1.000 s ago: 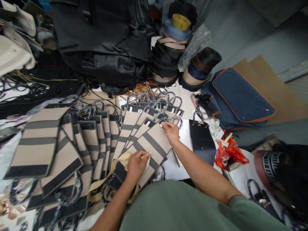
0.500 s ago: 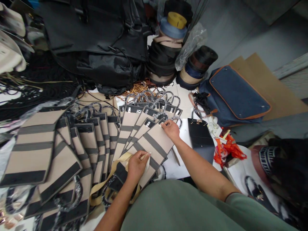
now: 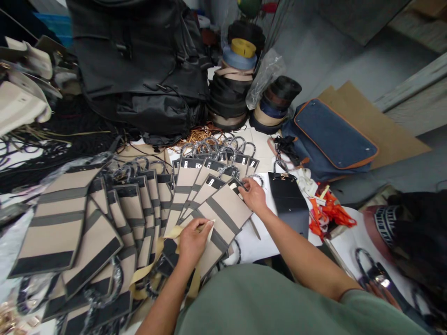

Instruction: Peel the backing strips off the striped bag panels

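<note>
My left hand [image 3: 193,239] pinches a pale yellow paper strip [image 3: 159,251], which hangs in a loop toward the table's front edge. A whitish end of it sticks out past my fingertips. Just beyond lies a beige bag panel [image 3: 233,204] with grey bands, topmost in a fanned stack. At the panel's far dark edge, my right hand [image 3: 254,194] has its fingers curled around the corner. A small pale tab [image 3: 233,187] shows on that dark edge, beside my right fingertips. Wrapped handles [image 3: 230,171] stick out from the panels behind.
More beige panels [image 3: 57,223] spread across the left. A large black bag [image 3: 139,60] stands behind, with stacked webbing rolls [image 3: 228,93] to its right. A small black bag [image 3: 287,200], orange plastic [image 3: 331,211] and a navy bag [image 3: 337,132] lie on the right.
My right fingers have shifted slightly right along the panel's edge, and the pale tab beneath them now shows. My left hand has moved slightly left, still with the strip. The view has shifted.
</note>
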The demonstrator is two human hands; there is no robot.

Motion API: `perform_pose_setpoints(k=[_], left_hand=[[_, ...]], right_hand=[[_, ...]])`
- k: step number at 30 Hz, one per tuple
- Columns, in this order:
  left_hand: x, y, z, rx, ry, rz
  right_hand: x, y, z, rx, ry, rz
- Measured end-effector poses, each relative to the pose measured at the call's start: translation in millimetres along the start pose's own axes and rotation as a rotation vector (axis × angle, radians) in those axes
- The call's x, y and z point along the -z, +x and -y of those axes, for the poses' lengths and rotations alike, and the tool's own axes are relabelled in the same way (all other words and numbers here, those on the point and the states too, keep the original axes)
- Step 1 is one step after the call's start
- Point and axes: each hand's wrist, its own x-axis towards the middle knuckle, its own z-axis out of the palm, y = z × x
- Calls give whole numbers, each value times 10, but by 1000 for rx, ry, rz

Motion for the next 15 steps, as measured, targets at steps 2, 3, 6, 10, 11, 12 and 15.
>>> perform_pose_setpoints(k=[2,3,6,10,11,12,15], left_hand=[[2,-57,-20,65,-33,33],[1,-85,-25,81,-44,37],[-13,-148,-38,100,-63,41],[-61,-169,-99,118,-84,61],[-78,-170,-119,126,-101,63],[-97,-172,-135,136,-124,60],[-151,-193,-143,190,-210,31]], right_hand=[[117,-163,-112,-17,-35,25],[177,-246,-181,-30,-71,47],[328,-450,-358,-64,-164,114],[343,-591,-255,15,63,109],[310,-616,-158,46,203,171],[268,-642,-46,70,355,278],[126,-722,287,40,708,699]])
